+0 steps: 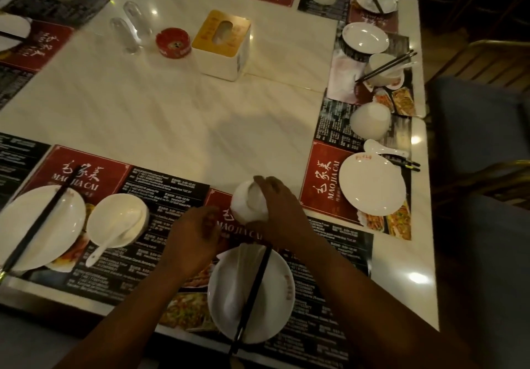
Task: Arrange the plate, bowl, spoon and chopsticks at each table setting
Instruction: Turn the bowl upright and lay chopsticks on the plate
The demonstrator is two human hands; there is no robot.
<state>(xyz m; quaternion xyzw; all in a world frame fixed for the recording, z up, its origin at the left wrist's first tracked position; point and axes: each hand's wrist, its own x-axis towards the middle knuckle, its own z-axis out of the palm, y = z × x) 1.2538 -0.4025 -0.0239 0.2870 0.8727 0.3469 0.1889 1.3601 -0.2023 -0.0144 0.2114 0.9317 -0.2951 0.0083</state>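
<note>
The room was dim, and the only brightness came from warm overhead light that fell on a large, glossy, white marble-look table [172, 116] and left small glints [418, 277] along its right edge and far side. A faint seam [286, 82] ran across the top right of centre. Beyond the table's right edge stood a chair with a curved gold-coloured metal frame [473, 53] and a blue-grey seat cushion [481, 127]; nearer, another gold rail [493, 168] showed above a second grey seat [493, 254]. The floor [473, 1] at far right was almost black, its surface too dark to make out.
</note>
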